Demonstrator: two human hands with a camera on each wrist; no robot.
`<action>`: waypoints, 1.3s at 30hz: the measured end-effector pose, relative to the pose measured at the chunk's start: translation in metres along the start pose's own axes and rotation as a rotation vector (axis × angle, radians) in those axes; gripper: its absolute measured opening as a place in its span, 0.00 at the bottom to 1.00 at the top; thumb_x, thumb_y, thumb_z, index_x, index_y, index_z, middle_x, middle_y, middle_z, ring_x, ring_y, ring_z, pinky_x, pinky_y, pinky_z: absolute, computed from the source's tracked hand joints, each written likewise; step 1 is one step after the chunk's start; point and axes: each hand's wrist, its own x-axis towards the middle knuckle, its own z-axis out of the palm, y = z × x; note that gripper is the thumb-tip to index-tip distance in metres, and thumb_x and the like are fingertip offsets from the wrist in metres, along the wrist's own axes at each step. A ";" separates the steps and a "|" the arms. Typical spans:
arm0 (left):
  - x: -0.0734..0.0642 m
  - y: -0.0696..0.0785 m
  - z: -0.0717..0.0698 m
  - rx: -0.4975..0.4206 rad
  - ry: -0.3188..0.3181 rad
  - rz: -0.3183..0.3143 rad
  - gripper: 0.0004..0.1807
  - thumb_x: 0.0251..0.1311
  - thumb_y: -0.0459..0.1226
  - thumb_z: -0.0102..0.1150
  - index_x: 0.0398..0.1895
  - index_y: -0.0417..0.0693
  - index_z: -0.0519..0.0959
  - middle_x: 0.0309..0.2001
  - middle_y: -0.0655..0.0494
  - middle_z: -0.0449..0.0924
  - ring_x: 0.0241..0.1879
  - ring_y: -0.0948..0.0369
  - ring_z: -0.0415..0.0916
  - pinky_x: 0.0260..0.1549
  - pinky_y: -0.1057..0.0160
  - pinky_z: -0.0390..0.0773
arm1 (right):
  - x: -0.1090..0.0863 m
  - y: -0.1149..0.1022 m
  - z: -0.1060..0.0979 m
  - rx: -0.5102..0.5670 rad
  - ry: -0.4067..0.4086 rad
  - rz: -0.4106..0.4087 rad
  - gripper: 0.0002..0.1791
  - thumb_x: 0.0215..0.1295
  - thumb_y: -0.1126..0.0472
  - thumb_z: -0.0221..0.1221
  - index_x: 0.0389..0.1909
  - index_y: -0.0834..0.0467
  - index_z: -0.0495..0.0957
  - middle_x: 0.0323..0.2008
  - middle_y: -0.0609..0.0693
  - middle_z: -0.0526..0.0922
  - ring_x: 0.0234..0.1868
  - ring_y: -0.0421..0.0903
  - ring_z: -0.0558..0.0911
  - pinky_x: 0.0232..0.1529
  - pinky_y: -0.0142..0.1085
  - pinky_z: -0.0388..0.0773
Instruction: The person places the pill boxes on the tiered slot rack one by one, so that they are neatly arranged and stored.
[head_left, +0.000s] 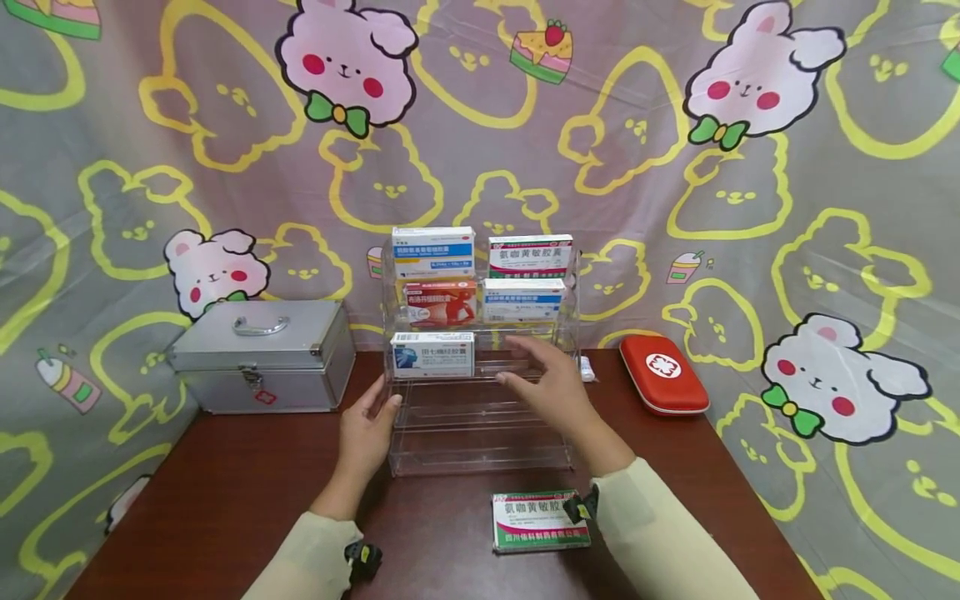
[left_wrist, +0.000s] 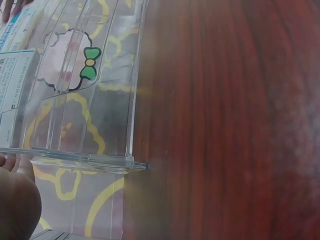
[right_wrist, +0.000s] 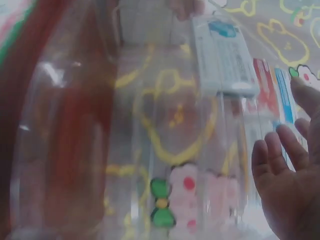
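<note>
A clear tiered display rack [head_left: 480, 458] stands on the table with medicine boxes on its upper tiers. At its left side my left hand [head_left: 365, 429] holds the side panel, thumb toward the front. My right hand [head_left: 558, 387] hovers before the third tier's right part with fingers loosely spread and nothing in them. Left of it on that tier sits a white-and-teal medicine box [head_left: 433, 356]. Above are a red box [head_left: 441, 303] and a blue-and-white box [head_left: 522, 301]. The top tier bears a blue-and-yellow box [head_left: 433, 252] and a green-and-white box [head_left: 530, 257].
Another green-and-white medicine box [head_left: 540, 529] lies flat on the table before the rack, partly covered by the right wrist camera. A silver metal case [head_left: 258, 358] stands at left. A red zip case [head_left: 663, 375] lies at right. A patterned curtain [head_left: 480, 108] hangs behind.
</note>
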 end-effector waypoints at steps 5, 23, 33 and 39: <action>0.001 0.000 0.000 -0.005 -0.003 -0.007 0.30 0.76 0.32 0.66 0.78 0.34 0.72 0.74 0.36 0.75 0.72 0.45 0.75 0.56 0.85 0.76 | -0.048 0.027 -0.027 -0.017 -0.082 0.017 0.36 0.62 0.56 0.81 0.71 0.54 0.81 0.60 0.55 0.89 0.53 0.54 0.88 0.54 0.49 0.91; 0.000 -0.004 0.000 0.067 0.016 0.031 0.30 0.76 0.33 0.66 0.77 0.34 0.73 0.73 0.36 0.77 0.70 0.44 0.77 0.55 0.85 0.76 | -0.160 0.095 -0.060 -0.165 -0.466 0.016 0.38 0.52 0.43 0.84 0.64 0.50 0.86 0.59 0.43 0.90 0.59 0.42 0.86 0.61 0.38 0.85; -0.002 -0.002 -0.002 0.061 0.004 -0.004 0.30 0.76 0.34 0.67 0.78 0.37 0.73 0.73 0.38 0.77 0.70 0.47 0.77 0.54 0.86 0.76 | -0.157 0.097 -0.053 -0.235 -0.537 -0.029 0.42 0.51 0.41 0.84 0.67 0.49 0.85 0.61 0.42 0.88 0.63 0.46 0.85 0.66 0.45 0.84; 0.000 -0.004 0.000 0.055 0.018 0.024 0.30 0.75 0.33 0.67 0.77 0.35 0.74 0.73 0.36 0.77 0.70 0.45 0.77 0.55 0.85 0.76 | -0.156 0.094 -0.051 -0.259 -0.523 -0.063 0.43 0.48 0.48 0.86 0.68 0.50 0.84 0.60 0.41 0.87 0.61 0.44 0.84 0.63 0.45 0.85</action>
